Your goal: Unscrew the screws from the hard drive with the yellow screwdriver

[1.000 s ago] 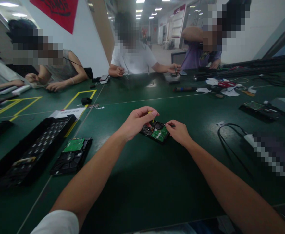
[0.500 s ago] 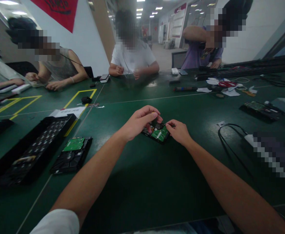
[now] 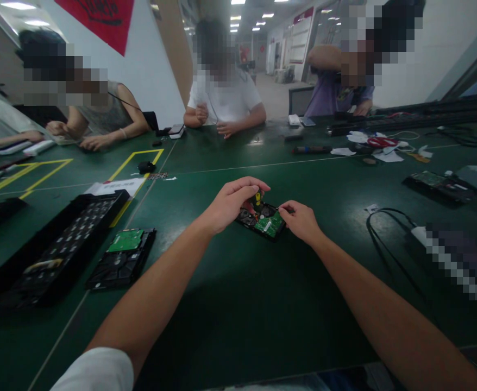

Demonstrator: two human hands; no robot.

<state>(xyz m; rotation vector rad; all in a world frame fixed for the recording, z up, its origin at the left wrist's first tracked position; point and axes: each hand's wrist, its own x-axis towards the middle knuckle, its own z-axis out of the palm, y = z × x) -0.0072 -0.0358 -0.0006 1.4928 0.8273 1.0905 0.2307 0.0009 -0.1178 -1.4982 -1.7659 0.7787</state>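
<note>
A hard drive (image 3: 270, 225) lies on the green table in front of me, its green circuit board facing up. My left hand (image 3: 235, 202) is closed over its far left part, gripping a short yellow-and-black screwdriver (image 3: 257, 199) that points down at the drive. The screwdriver's tip is too small to make out. At the drive's right edge, my right hand (image 3: 299, 218) has thumb and forefinger pinched on the rim. The left fingers partly hide the drive's far left side.
Left of my forearm lies another hard drive (image 3: 121, 258), beside a long black tray (image 3: 65, 244) with rows of small parts. A third drive (image 3: 436, 185) is at the right, near a cable (image 3: 379, 239). Several people sit across the table (image 3: 271, 315).
My left fingers have shifted, and the screwdriver's yellow handle now shows plainly. My right hand keeps its place at the drive's edge. The person opposite has raised one hand.
</note>
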